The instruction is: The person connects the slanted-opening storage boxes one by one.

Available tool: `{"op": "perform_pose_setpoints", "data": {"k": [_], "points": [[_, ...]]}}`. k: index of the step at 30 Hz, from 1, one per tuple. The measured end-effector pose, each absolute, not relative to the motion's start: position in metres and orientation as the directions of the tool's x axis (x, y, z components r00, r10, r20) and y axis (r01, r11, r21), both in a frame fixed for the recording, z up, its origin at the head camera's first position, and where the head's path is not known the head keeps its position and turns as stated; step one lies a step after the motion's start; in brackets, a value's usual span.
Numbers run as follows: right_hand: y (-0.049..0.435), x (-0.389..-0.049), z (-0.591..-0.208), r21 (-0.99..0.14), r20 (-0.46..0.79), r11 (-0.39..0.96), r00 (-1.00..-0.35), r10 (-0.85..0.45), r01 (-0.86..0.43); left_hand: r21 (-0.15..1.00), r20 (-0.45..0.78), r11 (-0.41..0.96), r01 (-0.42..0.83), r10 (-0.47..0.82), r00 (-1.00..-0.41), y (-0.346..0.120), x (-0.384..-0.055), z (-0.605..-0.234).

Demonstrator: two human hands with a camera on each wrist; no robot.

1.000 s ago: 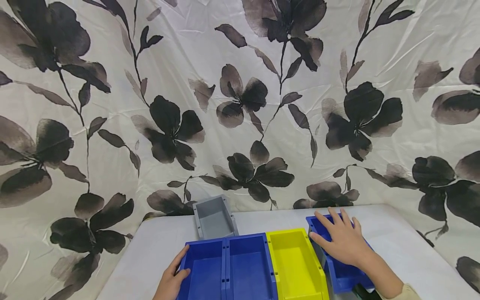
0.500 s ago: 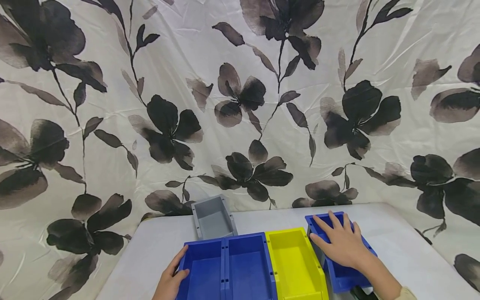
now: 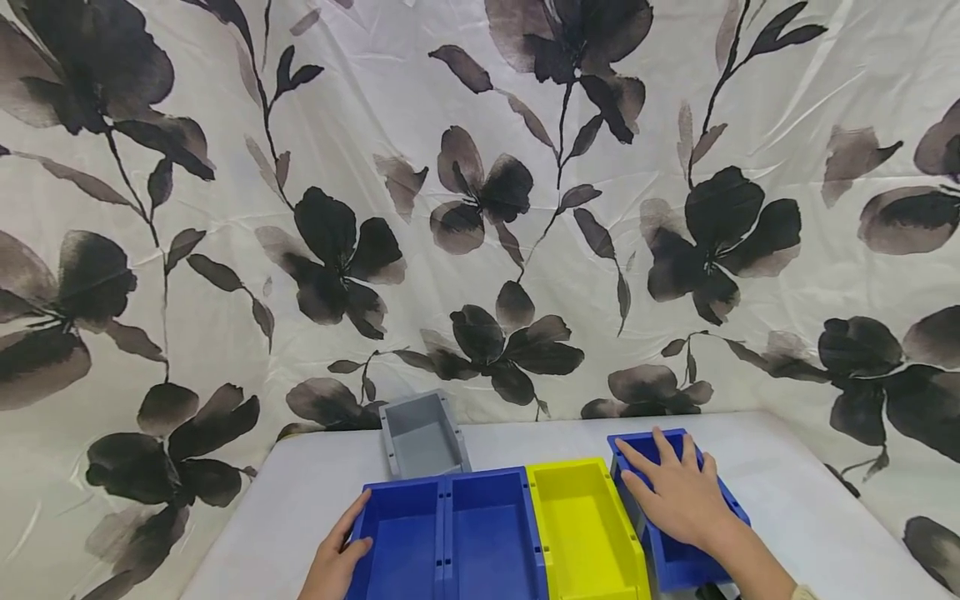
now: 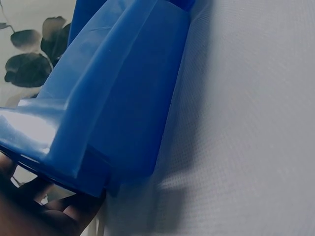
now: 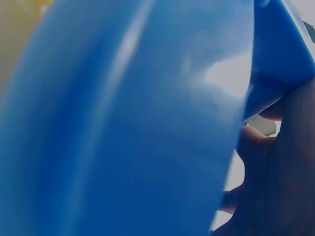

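Observation:
My left hand (image 3: pixel 337 552) grips the outer side of the leftmost blue bin (image 3: pixel 402 542) in the head view, index fingertip at its far corner and thumb against the side. In the left wrist view, fingers (image 4: pixel 74 209) curl around the end of that blue bin (image 4: pixel 128 93). Spread over another blue bin (image 3: pixel 678 571) at the right, my right hand (image 3: pixel 678 500) has its fingers toward the far rim and thumb near the left rim. That bin (image 5: pixel 162 123) fills most of the right wrist view, with the hand (image 5: pixel 280 167) at its edge.
A second blue bin (image 3: pixel 497 533) and a yellow bin (image 3: pixel 585 525) stand side by side between the hands. Behind them a grey bin (image 3: pixel 423 437) sits at an angle. The white table (image 3: pixel 802 517) ends at a floral curtain (image 3: pixel 517 208).
My right hand's fingers have shifted slightly toward me over the right blue bin. The left hand keeps its hold. The head view has shifted a little.

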State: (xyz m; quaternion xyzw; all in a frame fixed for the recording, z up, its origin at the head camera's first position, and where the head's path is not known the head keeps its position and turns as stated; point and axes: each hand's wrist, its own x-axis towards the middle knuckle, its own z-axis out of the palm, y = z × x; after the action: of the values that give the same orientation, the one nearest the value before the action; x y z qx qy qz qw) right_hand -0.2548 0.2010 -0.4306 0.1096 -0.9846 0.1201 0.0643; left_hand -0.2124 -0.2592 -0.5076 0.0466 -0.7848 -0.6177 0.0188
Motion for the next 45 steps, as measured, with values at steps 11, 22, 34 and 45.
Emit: {"op": "perform_pose_setpoints", "data": {"k": [11, 22, 34, 45], "points": [[0.197, -0.254, -0.464, -0.202, 0.137, 0.955, -0.971, -0.193, -0.219, 0.972, -0.044, 0.227, -0.067, -0.108, -0.993, -0.259, -0.214, -0.510], [0.194, -0.261, -0.478, -0.223, 0.121, 0.951, -0.974, -0.192, -0.216, 0.964, -0.028, 0.258, -0.059, -0.122, -0.992, -0.260, -0.215, -0.507], [0.202, -0.262, -0.461, -0.134, 0.125, 0.967, -0.972, -0.199, -0.215, 0.969, -0.013, 0.245, -0.041, -0.113, -0.993, -0.259, -0.215, -0.507], [0.207, -0.267, -0.459, -0.213, 0.067, 0.951, -0.974, -0.215, -0.224, 0.961, -0.048, 0.263, -0.079, -0.123, -0.991, -0.259, -0.218, -0.508]]}}
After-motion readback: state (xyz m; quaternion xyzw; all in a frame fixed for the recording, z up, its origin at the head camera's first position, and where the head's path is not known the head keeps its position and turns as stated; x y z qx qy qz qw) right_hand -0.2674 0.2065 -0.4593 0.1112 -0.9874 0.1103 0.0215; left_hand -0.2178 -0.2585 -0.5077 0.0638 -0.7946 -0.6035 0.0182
